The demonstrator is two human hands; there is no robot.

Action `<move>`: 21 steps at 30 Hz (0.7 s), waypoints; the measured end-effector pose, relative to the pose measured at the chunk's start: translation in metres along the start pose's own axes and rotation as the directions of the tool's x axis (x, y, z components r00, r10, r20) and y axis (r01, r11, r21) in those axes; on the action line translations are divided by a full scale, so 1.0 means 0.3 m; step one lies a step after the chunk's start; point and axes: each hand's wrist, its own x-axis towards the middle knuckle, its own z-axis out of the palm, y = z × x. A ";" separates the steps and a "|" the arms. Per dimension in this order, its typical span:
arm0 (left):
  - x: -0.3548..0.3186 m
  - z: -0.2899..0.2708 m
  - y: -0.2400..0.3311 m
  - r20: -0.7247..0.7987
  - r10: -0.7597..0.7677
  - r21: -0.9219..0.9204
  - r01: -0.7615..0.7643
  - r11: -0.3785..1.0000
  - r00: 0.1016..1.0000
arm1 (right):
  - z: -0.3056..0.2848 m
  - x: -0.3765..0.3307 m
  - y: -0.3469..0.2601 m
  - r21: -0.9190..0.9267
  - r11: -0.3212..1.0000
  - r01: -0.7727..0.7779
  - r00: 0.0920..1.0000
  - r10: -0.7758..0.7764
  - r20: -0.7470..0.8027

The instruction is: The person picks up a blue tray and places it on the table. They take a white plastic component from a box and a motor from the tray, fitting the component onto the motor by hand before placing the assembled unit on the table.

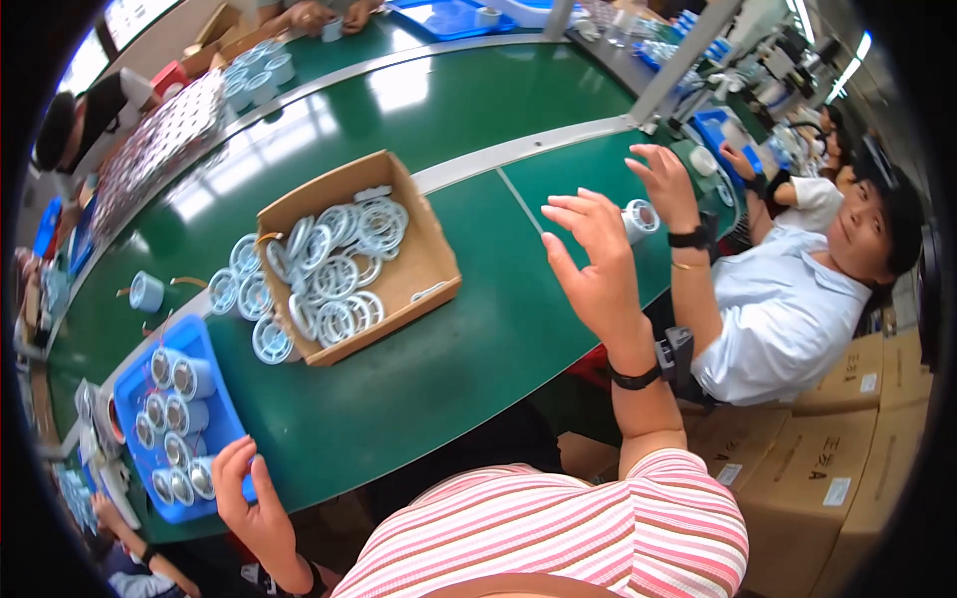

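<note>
We are seeing dark printing (829, 454) and white labels (836, 491) on cartons (788, 448); our left hand (253, 503) is hanging, loosely curled, by the blue tray (221, 384), contact unclear; our right hand (595, 264), spread wide, is partly hiding a white cup (644, 217).

A glossy green table (429, 364) bears a blue tray (228, 399) near the left fingers (231, 476). Between these and the right fingers (578, 211), farther out, sits a cardboard box (431, 257). A white cylinder (641, 217) stands just right of the right fingers.
</note>
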 end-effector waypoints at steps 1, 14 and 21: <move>-0.003 0.000 0.011 -0.013 -0.043 -0.032 0.043 0.999 0.999 | 0.022 0.034 -0.036 0.034 0.999 0.010 1.000 -0.011 0.014; -0.125 -0.210 -0.086 -0.022 0.100 0.299 -0.088 0.950 0.995 | 0.504 0.280 -0.267 0.123 0.894 0.432 0.778 -0.438 0.451; 0.052 -0.304 -0.243 -0.013 0.126 0.622 -0.091 0.778 0.992 | 0.217 0.265 -0.452 0.436 0.897 0.069 0.900 -0.244 0.360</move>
